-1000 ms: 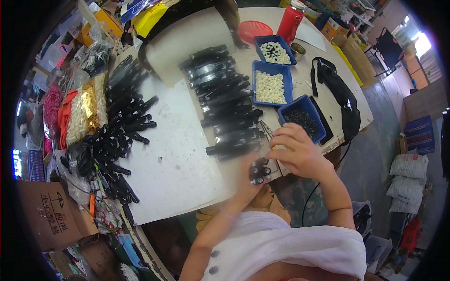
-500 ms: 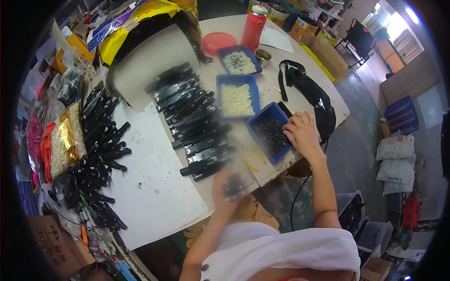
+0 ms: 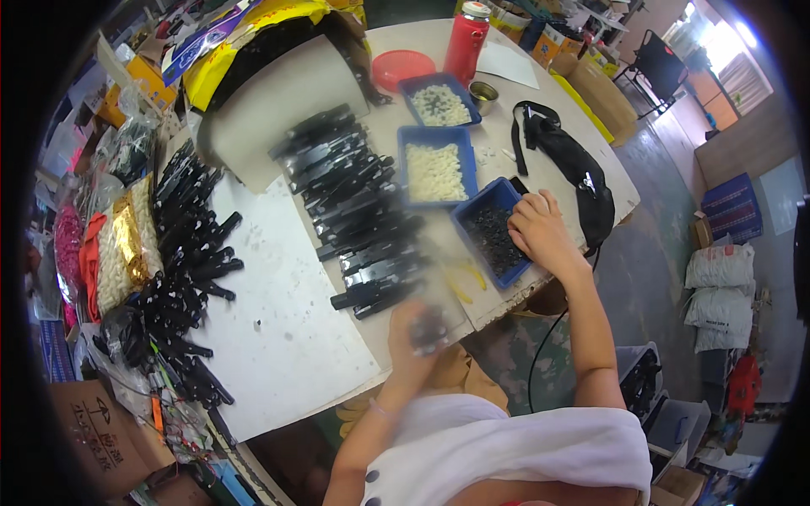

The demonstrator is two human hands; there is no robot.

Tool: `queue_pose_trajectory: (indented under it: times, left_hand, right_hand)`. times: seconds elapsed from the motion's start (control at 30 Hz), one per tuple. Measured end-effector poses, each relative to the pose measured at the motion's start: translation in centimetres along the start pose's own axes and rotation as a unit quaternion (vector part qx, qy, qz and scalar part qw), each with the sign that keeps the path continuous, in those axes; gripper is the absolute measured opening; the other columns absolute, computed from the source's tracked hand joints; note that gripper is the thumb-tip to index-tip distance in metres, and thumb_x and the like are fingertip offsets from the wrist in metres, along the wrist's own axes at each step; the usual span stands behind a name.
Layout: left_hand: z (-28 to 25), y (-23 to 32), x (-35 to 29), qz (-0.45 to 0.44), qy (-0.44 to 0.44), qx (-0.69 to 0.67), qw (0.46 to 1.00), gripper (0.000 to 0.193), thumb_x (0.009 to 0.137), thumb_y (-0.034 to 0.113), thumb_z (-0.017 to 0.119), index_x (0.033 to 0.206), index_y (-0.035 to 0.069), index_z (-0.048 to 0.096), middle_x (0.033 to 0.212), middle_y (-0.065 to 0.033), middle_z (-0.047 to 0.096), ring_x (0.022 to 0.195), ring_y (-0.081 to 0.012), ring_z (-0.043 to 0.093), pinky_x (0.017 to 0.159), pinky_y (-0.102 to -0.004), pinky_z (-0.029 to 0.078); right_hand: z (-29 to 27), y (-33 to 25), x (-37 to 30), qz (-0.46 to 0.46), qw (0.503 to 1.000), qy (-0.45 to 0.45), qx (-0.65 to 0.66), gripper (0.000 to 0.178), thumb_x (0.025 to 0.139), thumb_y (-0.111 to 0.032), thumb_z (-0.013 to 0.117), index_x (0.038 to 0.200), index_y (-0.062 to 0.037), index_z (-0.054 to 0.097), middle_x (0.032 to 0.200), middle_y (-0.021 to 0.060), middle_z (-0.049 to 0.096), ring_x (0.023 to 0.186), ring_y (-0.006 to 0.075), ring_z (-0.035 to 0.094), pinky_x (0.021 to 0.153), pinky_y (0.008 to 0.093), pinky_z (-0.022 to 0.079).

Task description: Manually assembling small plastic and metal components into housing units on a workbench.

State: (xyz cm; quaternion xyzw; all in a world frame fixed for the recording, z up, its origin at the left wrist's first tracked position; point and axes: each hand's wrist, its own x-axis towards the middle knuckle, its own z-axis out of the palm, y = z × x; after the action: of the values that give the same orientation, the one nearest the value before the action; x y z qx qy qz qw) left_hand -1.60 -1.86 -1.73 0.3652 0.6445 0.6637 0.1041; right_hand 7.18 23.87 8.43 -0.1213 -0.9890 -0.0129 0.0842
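Note:
My left hand (image 3: pixel 407 339), at the table's front edge, is closed around a black plastic piece (image 3: pixel 430 331); motion blur hides its exact shape. At the right, my right hand (image 3: pixel 540 229) rests over the edge of a blue tray (image 3: pixel 509 277) of small black parts (image 3: pixel 492 229). Its fingers are bent together at the tray's inner side, and whatever is between their tips is hidden. Left of that tray, a long row of black tubular plastic pieces (image 3: pixel 359 211) lies side by side. Yellow-handled pliers (image 3: pixel 460 287) lie between row and tray, partly blurred.
Two blue trays of white pieces (image 3: pixel 434 171) stand beyond the black parts. Behind them are a red plate (image 3: pixel 403 69), a red bottle (image 3: pixel 467 46) and a small metal tin (image 3: pixel 483 94). A black pouch (image 3: pixel 565 160) lies right. More black pieces (image 3: pixel 190 270) heap at left.
The whole view has shifted slightly. My left hand still holds the black piece, blurred in both frames. My right hand stays at the tray, its fingers reaching slightly differently over the edge.

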Motion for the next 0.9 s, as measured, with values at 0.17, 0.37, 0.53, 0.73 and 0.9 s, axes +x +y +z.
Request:
queue_pose_trajectory:
  times: [0.17,0.37,0.53,0.73,0.9]
  left_hand:
    - [0.0,0.1,-0.2,-0.008,-0.021,0.027,0.999,0.056,0.067,0.023,0.071,0.116,0.006,0.049,0.115,-0.0166,0.052,0.108,-0.0362,0.049,0.093,-0.0420,0.039]
    - [-0.1,0.8,0.3,-0.012,-0.026,0.029,0.999,0.060,0.062,0.009,0.077,0.114,0.004,0.047,0.109,-0.0115,0.051,0.102,-0.0247,0.052,0.087,-0.0333,0.043]
    - [0.1,1.5,0.7,-0.010,-0.017,0.014,1.000,0.060,0.063,0.009,0.077,0.115,0.006,0.046,0.113,-0.0121,0.050,0.105,-0.0266,0.051,0.089,-0.0356,0.042]
    - [0.1,1.5,0.7,-0.032,-0.034,-0.020,0.999,0.062,0.064,0.008,0.077,0.117,0.006,0.046,0.115,-0.0131,0.049,0.107,-0.0290,0.049,0.090,-0.0377,0.041]
    - [0.1,0.9,0.2,0.003,-0.022,-0.025,0.999,0.064,0.063,0.009,0.077,0.118,0.006,0.046,0.116,-0.0137,0.049,0.108,-0.0304,0.049,0.091,-0.0379,0.041]
  right_hand:
    - [-3.1,-2.3,0.4,0.018,0.984,0.085,0.153,0.010,0.075,-0.010,0.060,0.082,-0.0066,0.054,0.091,0.0069,0.053,0.101,0.0270,0.046,0.099,0.0435,0.029]
    - [-5.9,-10.1,1.4,-0.288,0.932,-0.007,0.218,0.012,0.072,-0.014,0.059,0.083,-0.0095,0.056,0.094,0.0049,0.053,0.102,0.0234,0.047,0.102,0.0466,0.027]
    - [-6.9,-11.2,2.4,-0.336,0.935,-0.026,0.112,0.017,0.069,-0.014,0.057,0.083,-0.0054,0.058,0.094,0.0048,0.054,0.105,0.0239,0.046,0.105,0.0461,0.026]
    - [-8.9,-13.3,1.9,-0.372,0.915,-0.100,-0.116,0.019,0.069,-0.014,0.055,0.084,-0.0033,0.059,0.092,0.0052,0.054,0.105,0.0209,0.047,0.105,0.0459,0.026]
    - [-6.7,-10.8,0.3,-0.294,0.947,0.004,0.132,0.025,0.066,-0.011,0.061,0.091,-0.0094,0.061,0.093,0.0018,0.055,0.102,0.0178,0.049,0.104,0.0487,0.028]
